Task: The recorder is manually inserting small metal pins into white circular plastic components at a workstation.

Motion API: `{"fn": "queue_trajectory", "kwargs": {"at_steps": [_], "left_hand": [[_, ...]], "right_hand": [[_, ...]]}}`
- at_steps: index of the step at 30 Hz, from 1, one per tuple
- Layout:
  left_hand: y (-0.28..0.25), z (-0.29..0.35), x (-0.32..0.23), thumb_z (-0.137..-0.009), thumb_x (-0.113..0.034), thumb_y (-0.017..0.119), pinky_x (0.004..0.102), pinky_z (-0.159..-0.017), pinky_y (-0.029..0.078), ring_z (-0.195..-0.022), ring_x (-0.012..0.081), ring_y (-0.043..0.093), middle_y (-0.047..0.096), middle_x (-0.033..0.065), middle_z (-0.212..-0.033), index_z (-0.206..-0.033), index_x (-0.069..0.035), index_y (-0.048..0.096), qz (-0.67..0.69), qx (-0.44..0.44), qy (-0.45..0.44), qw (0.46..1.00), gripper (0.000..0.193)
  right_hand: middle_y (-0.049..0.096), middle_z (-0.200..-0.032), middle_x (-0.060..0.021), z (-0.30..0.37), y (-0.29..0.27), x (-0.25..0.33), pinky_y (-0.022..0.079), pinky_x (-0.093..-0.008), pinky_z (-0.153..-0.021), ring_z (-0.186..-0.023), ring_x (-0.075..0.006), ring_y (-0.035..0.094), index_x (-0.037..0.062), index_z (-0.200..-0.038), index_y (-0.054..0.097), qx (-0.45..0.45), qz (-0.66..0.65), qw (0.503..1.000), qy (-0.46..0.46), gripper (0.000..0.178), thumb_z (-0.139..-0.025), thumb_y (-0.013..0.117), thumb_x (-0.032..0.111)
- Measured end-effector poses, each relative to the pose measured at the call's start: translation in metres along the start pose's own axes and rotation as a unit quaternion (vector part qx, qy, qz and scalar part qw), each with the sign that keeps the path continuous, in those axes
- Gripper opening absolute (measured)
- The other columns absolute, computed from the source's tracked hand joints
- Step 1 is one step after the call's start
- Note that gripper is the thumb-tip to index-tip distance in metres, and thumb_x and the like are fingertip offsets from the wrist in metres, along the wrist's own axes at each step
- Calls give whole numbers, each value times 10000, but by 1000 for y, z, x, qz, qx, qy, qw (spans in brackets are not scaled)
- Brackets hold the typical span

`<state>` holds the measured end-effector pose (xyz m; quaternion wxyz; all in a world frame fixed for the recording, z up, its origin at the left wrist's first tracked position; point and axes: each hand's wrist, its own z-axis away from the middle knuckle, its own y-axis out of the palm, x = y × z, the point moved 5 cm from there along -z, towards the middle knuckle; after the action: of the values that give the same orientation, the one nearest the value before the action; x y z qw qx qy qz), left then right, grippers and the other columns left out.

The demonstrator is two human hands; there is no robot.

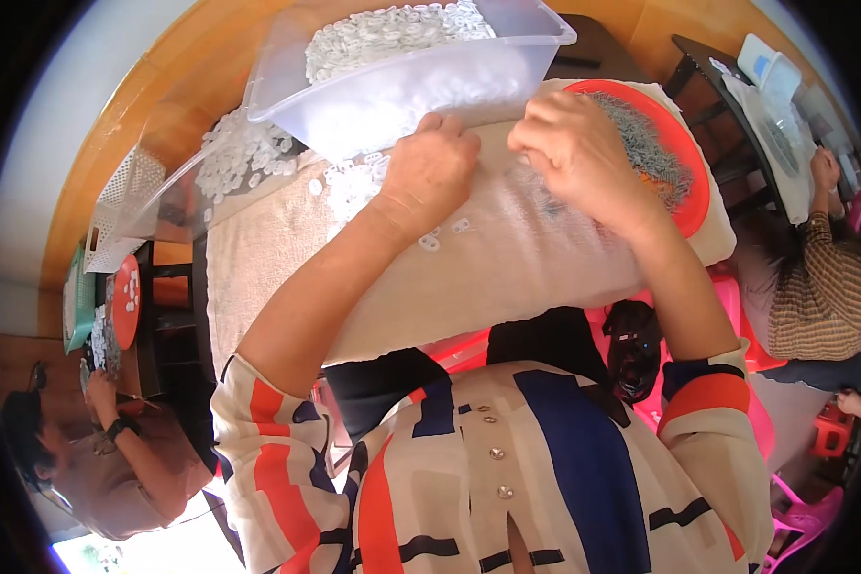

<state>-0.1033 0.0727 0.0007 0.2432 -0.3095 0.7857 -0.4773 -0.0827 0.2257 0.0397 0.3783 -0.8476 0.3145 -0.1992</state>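
Two bare hands, left hand (pixel 435 172) and right hand (pixel 581 151), apart from each other above the far half of the cloth-covered bench (pixel 517 263). Left hand: back upward, fingers curled, next to the near wall of the translucent bin (pixel 557 38) and right of the heap of white pieces (pixel 352 191). Right hand: fingers bent in toward the thumb, just beside the red basin (pixel 698 182). Cannot tell, for either hand, fingertip closure or presence of a held piece.

Translucent bin: at the far edge of the bench, loaded with more small white pieces. Heap: on the bench, against the near side of the bin, toward the far left corner. Loose pieces (pixel 430 243): near the bench middle, apart from the heap. Red basin: at the far right corner, containing thin grey pieces (pixel 641 134) and a few orange pieces (pixel 662 187). Second batch (pixel 244 153): white, behind clear plastic at the far left corner.
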Motion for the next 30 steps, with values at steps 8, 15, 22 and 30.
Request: {"fn": "queue_trajectory", "kwargs": {"at_steps": [8,15,22,30], "left_hand": [[-7,11,12,-758,-3,642,340,-609,486,-707,210,581,616,65,-772,-832,-22,640,251,-53,-134,957,76],[-35,43,17,-840,15,634,225,-533,396,-653,85,527,603,25,-757,-1004,22,662,592,-31,-342,729,166],[-34,69,26,-895,-11,617,247,-542,440,-656,124,557,616,74,-806,-1069,39,642,755,-76,-359,543,183],[-35,76,32,-940,-56,574,295,-585,477,-702,146,569,615,84,-826,-1077,69,609,807,-139,-325,473,189]], "right_hand": [[567,-826,-24,5,32,0,372,-361,-776,-907,-228,526,90,-778,653,146,71,985,-61,109,-708,609,19],[577,-845,-57,4,38,-1,388,-385,-794,-911,-268,541,71,-850,637,175,31,983,-36,151,-725,589,1],[636,-877,-26,-24,30,15,451,-260,-758,-833,-100,583,14,-903,616,100,-418,882,192,50,-863,601,38],[656,-828,-56,-46,50,40,462,-249,-727,-804,-119,619,-4,-926,633,65,-544,785,288,92,-871,616,68]]}}
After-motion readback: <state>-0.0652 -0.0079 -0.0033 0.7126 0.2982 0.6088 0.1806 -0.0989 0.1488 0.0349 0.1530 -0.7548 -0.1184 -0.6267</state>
